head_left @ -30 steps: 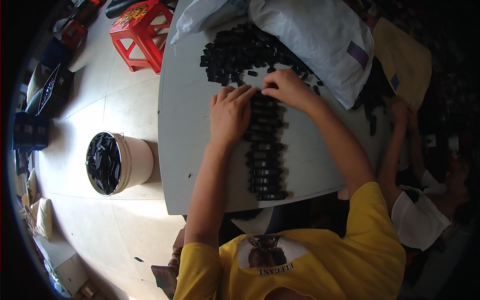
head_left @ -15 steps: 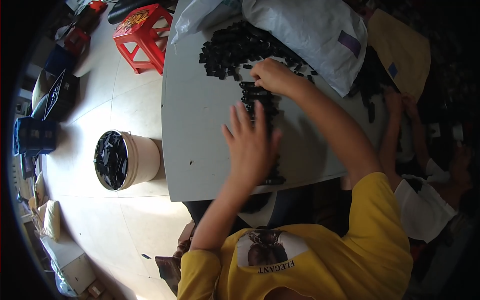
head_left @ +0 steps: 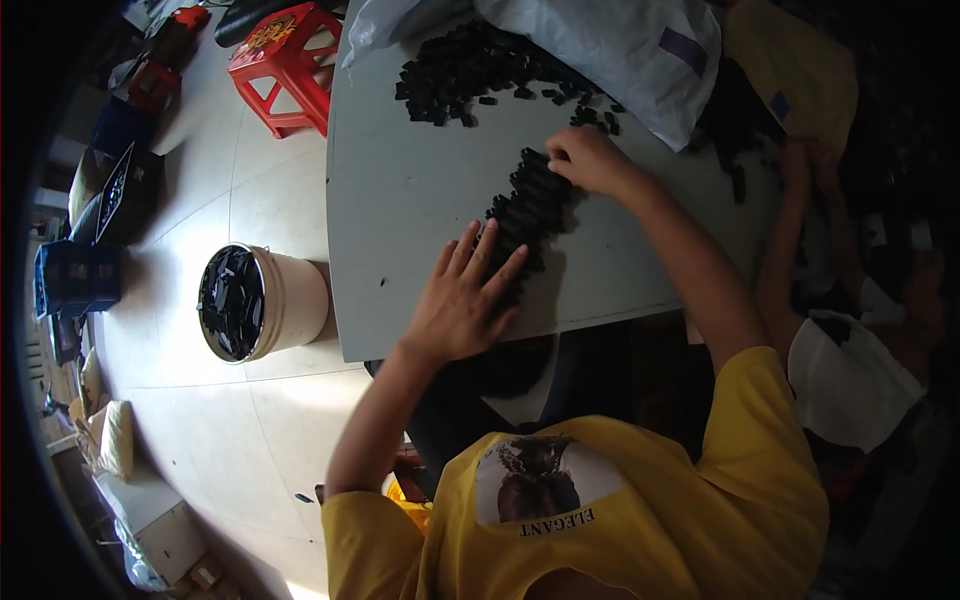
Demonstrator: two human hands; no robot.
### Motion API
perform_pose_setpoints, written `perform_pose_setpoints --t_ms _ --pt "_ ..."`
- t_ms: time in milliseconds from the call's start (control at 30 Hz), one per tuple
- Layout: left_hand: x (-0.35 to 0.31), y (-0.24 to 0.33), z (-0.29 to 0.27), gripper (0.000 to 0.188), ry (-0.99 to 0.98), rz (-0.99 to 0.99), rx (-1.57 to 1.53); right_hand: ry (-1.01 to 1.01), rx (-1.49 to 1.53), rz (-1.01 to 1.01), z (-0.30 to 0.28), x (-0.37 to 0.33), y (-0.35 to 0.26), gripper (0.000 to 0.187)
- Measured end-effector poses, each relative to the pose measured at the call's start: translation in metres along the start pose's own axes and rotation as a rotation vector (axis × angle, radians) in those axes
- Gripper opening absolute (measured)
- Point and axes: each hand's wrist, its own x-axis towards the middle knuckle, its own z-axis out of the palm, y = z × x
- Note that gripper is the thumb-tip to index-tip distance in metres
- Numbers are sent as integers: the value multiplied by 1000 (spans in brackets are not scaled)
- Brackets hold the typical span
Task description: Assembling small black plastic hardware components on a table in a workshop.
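Observation:
A slanting row of small black plastic pieces (head_left: pixel 532 205), packed side by side, lies on the grey-white table (head_left: pixel 400 200). My left hand (head_left: pixel 455 300) rests along the near left side of this row, fingers spread and touching it. At the row's far end is my right hand (head_left: pixel 590 160), its fingers curled and pinched together against the end pieces. What sits between those fingertips is hidden. Beyond it, a loose pile of similar black pieces (head_left: pixel 460 75) spreads over the far part of the table, with a few strays near my right hand.
A white plastic bag (head_left: pixel 620 60) and a brown paper bag (head_left: pixel 790 60) lie at the far right. Another person's hands (head_left: pixel 808 165) are beside the brown bag. On the floor at left stand a bucket (head_left: pixel 300 310) of black pieces and a red stool (head_left: pixel 285 65).
The row now slants, its far end shifted right and its near end left. My left hand has come down against it; my right hand has moved slightly right, staying at the far end.

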Motion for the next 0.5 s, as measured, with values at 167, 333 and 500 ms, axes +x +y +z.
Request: perform_pose_setpoints --t_ms 167,333,500 --pt "0 -45 -11 58 -107 417 7 129 30 176 13 -73 -25 20" --pt "7 -56 -14 59 -113 581 156 307 126 312 26 -97 -27 18" --pt "-29 -15 -18 67 -2 149 171 431 -30 40 16 -109 -31 49"
